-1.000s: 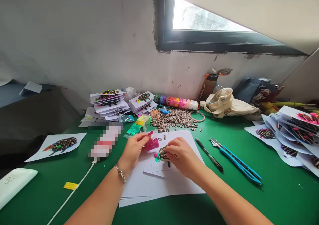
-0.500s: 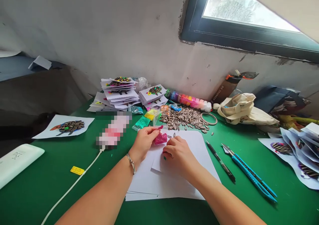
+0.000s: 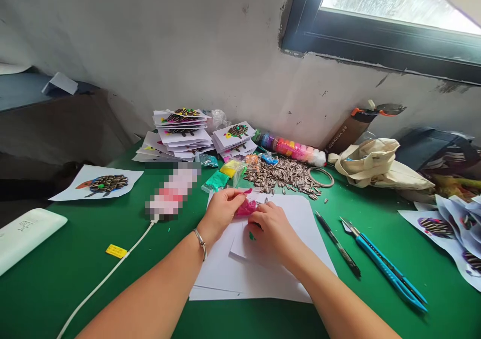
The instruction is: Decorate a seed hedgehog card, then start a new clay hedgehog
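- Pinching pink clay (image 3: 246, 209) between thumb and fingers of the left hand (image 3: 221, 211), above the far part of the white paper (image 3: 218, 274), with a thin pink end poking out past the fingertips
- Curling the fingers of the right hand (image 3: 274, 229) down over a small card (image 3: 240, 246), close beside the pink clay; cannot tell whether pinching anything, with the fingertips hidden from view
- On the small card, a green patch (image 3: 251, 236), partly covered by the right hand
- Under the small card, the white paper, flat on the green desk (image 3: 158, 259)
- Beyond the paper, a heap of striped seeds (image 3: 289, 174) with a ring (image 3: 332, 181) at its right edge
- Left of the heap, bags of green clay (image 3: 216, 180) and yellow clay (image 3: 231, 167), touching
- Farther back, a stack of seed pictures (image 3: 184, 133) and a row of coloured tubs (image 3: 291, 147)
- Right of the paper, a pen (image 3: 340, 246) and a blue cutter (image 3: 389, 269), side by side and apart
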{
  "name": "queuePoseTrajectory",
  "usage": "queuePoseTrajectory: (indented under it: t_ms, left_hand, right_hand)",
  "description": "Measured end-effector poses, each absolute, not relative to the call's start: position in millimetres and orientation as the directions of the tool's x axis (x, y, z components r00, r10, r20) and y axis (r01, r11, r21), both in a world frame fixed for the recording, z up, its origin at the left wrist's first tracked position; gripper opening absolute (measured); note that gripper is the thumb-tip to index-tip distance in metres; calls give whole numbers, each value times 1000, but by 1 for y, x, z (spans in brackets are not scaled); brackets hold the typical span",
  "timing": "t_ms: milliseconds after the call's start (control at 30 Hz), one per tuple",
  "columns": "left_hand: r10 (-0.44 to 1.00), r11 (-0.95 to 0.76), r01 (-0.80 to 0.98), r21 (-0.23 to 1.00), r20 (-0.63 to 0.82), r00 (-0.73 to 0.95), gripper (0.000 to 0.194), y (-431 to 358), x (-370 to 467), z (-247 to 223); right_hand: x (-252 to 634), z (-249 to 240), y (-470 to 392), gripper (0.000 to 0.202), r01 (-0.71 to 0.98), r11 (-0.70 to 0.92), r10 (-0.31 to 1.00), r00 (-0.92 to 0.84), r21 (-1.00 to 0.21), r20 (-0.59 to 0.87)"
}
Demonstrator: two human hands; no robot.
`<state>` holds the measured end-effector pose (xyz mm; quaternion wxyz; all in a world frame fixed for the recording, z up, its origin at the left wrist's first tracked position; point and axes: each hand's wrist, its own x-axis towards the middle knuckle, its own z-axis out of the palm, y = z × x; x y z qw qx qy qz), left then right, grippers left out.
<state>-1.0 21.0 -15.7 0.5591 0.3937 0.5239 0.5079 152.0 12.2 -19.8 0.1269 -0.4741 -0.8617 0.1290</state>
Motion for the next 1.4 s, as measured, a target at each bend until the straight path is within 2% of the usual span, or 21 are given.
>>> queuePoseTrajectory:
  t_ms: [233, 333, 533, 633, 767, 933, 1033, 1400]
  left_hand:
    - [981, 174, -132, 976, -183, -60, 27, 22, -1, -17]
    - [980, 179, -123, 976, -187, -60, 28, 22, -1, -16]
    - [982, 173, -109, 979, -180, -52, 29, 23, -1, -17]
    - [985, 159, -98, 982, -164, -47, 27, 23, -2, -18]
    - [988, 146, -84, 986, -150, -45, 25, 23, -2, -19]
    - [988, 145, -74, 987, -149, -48, 25, 22, -2, -17]
    - [987, 150, -72, 986, -153, -47, 26, 22, -2, -17]
    - [988, 141, -64, 988, -145, -52, 25, 22, -1, -18]
  right_hand:
    - [156, -11, 14, 20, 730, 521, 836, -540, -442, 93]
    - [152, -14, 12, 12, 730, 534, 835, -534, -428, 131]
    - [148, -24, 12, 17, 765, 509, 859, -483, -395, 172]
    - [154, -21, 11, 21, 747, 498, 863, -478, -440, 164]
    - [166, -15, 8, 23, 655, 567, 817, -522, -500, 243]
    - [173, -15, 5, 31, 648, 654, 754, -600, -390, 268]
    - [173, -17, 5, 28, 648, 681, 731, -635, -342, 252]
    - [175, -19, 5, 28, 632, 693, 718, -649, -347, 252]
